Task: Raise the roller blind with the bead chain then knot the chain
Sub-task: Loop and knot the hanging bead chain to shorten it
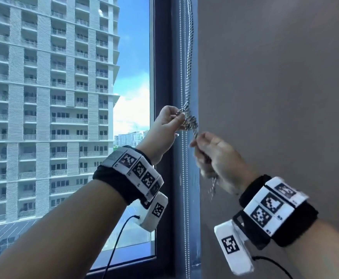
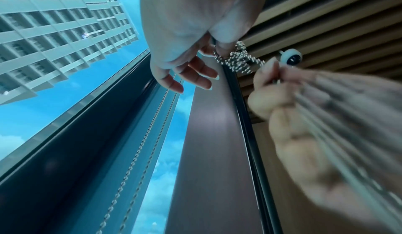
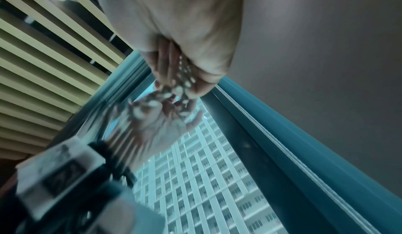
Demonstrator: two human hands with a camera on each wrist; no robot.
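Head view shows the bead chain (image 1: 188, 63) hanging doubled beside the dark window frame (image 1: 162, 77), just where the grey wall (image 1: 275, 77) begins, with a bunched knot (image 1: 190, 122) forming partway down it. At the knot, on the window-frame side, the left hand (image 1: 164, 125) pinches the chain between thumb and forefinger while its other fingers (image 2: 195, 76) spread loose. Just below the knot, toward the wall, the right hand (image 1: 217, 156) has its fingers curled round the trailing strands, which dangle out beneath it. A separate loop of chain (image 1: 184, 198) runs straight down along the frame. Tightening seems to be the step in hand: it would go best with the left hand steadying the bunch while the right draws the tail down evenly, so the beads seat rather than slip. The blind itself is out of view, so how high it sits cannot be told. The right hand is blurred, and the knot's actual turns are too tangled to read.
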